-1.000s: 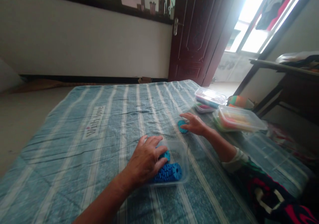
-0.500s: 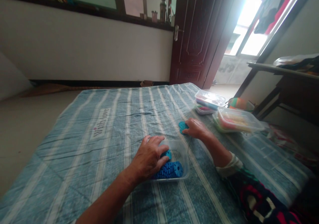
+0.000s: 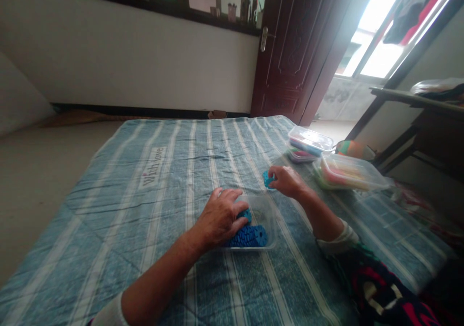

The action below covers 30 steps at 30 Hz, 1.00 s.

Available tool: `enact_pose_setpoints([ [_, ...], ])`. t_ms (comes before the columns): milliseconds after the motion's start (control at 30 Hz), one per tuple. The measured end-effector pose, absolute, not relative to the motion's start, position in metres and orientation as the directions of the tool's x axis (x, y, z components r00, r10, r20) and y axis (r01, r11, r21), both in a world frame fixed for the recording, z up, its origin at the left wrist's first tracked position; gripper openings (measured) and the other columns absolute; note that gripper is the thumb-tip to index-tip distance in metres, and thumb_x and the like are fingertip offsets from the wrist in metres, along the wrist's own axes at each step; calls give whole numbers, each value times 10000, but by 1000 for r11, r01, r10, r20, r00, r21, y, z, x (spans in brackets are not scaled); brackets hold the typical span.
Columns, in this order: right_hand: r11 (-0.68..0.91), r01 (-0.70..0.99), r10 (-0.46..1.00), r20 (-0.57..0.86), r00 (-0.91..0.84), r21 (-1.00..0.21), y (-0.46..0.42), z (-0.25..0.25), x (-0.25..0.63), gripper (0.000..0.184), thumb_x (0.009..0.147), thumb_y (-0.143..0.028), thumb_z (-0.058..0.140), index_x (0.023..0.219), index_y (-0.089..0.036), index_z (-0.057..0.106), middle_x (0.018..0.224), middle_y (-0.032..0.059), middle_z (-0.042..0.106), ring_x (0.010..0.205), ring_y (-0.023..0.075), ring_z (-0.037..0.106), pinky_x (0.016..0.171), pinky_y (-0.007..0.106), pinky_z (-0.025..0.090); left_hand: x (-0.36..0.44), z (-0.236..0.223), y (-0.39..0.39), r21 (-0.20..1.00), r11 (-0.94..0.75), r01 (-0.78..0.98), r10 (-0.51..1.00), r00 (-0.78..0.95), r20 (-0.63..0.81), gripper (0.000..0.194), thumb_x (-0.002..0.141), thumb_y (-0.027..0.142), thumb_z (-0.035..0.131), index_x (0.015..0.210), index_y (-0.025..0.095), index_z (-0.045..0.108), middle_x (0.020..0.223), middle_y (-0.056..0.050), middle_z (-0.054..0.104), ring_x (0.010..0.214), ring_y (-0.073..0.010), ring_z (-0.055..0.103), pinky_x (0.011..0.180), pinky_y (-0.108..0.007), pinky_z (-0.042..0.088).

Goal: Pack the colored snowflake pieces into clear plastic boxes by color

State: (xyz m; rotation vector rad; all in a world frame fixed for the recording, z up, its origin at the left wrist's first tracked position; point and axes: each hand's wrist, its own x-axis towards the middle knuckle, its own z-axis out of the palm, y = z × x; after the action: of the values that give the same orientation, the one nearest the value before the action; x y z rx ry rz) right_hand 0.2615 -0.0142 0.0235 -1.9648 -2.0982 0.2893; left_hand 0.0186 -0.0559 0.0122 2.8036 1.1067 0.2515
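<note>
A clear plastic container (image 3: 272, 236) sits on the bed with a row of dark blue notched discs (image 3: 250, 236) along its near side. My left hand (image 3: 219, 215) reaches into its left part, thumb and fingers curled round lighter blue notched discs (image 3: 245, 215); its palm hides most of them. Beyond the container's far right corner, my right hand (image 3: 286, 180) pinches a light blue notched disc (image 3: 267, 178) just above the cover, between thumb and fingertips. Whether it is one disc or a few pressed together is unclear.
Lidded boxes with coloured contents (image 3: 351, 171) are stacked at the right, more boxes (image 3: 310, 142) behind them. A clear lid or tray (image 3: 389, 217) lies nearer. Striped cloth (image 3: 174, 171) covers the bed. A dark table (image 3: 416, 99) stands right, a brown door (image 3: 290, 50) behind.
The view has tilted slightly, so everything sits a little higher and further right. My right fingers have shifted on the light blue disc, which now shows less. My left hand stays at the container.
</note>
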Motion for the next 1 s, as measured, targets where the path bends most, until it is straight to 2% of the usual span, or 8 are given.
enact_pose_setpoints([
  [100, 330, 749, 940, 131, -314, -575, -26, 41, 266, 94, 752, -233, 700, 817, -179, 657, 680, -30, 592, 632, 109, 519, 608, 245, 371, 19, 12, -56, 164, -733, 661, 679, 726, 110, 202, 890, 307, 659, 1055, 203, 712, 1362, -180, 580, 1264, -360, 534, 1078, -628, 323],
  [167, 453, 616, 867, 158, -472, -645, -38, 52, 263, 81, 783, -250, 686, 797, -180, 648, 656, -45, 571, 603, 90, 493, 594, 239, 363, 20, 12, -56, 168, -735, 657, 676, 729, 109, 199, 893, 321, 655, 1044, 206, 716, 1367, -178, 576, 1263, -359, 534, 1080, -633, 314],
  [233, 546, 578, 790, 144, -596, -606, -48, 58, 256, 14, 797, -188, 664, 787, -183, 655, 690, -40, 606, 633, 85, 509, 628, 239, 370, 20, 12, -55, 175, -732, 659, 679, 726, 106, 197, 889, 328, 660, 1031, 207, 723, 1368, -177, 575, 1263, -359, 534, 1081, -633, 312],
  [300, 610, 621, 747, 96, -658, -492, -56, 58, 244, 101, 792, -98, 631, 793, -189, 675, 754, -26, 650, 686, 94, 534, 667, 250, 369, 21, 12, -55, 182, -728, 661, 682, 725, 99, 202, 882, 323, 666, 1037, 209, 725, 1367, -172, 579, 1265, -359, 533, 1082, -633, 313],
  [433, 625, 729, 761, 11, -648, -279, -64, 47, 222, 250, 778, 1, 568, 825, -203, 704, 798, 5, 659, 716, 123, 532, 642, 273, 327, 21, 12, -55, 208, -721, 661, 687, 720, 97, 292, 872, 301, 668, 1150, 217, 698, 1365, -161, 587, 1272, -356, 531, 1089, -645, 306],
  [567, 660, 727, 743, 21, -669, -189, -69, 39, 211, 282, 790, 22, 513, 830, -194, 691, 745, 9, 605, 644, 120, 466, 575, 287, 271, 21, 13, -54, 247, -695, 675, 709, 701, 78, 326, 846, 274, 693, 1166, 216, 696, 1370, -158, 589, 1273, -354, 531, 1098, -643, 302],
  [767, 674, 719, 739, 117, -664, -171, -75, 20, 216, 239, 913, -72, 457, 878, -180, 668, 748, 15, 570, 582, 116, 404, 536, 306, 250, 23, 15, -53, 297, -676, 674, 722, 687, 85, 273, 827, 269, 717, 1097, 227, 726, 1340, -133, 617, 1264, -341, 545, 1113, -644, 281],
  [1000, 658, 704, 753, 217, -621, -267, -81, 4, 224, 218, 934, -114, 464, 1046, -189, 636, 836, 22, 580, 637, 127, 463, 569, 284, 295, 24, 16, -53, 301, -680, 669, 719, 689, 91, 333, 801, 416, 760, 1073, 225, 733, 1351, -151, 612, 1275, -344, 539, 1103, -649, 285],
])
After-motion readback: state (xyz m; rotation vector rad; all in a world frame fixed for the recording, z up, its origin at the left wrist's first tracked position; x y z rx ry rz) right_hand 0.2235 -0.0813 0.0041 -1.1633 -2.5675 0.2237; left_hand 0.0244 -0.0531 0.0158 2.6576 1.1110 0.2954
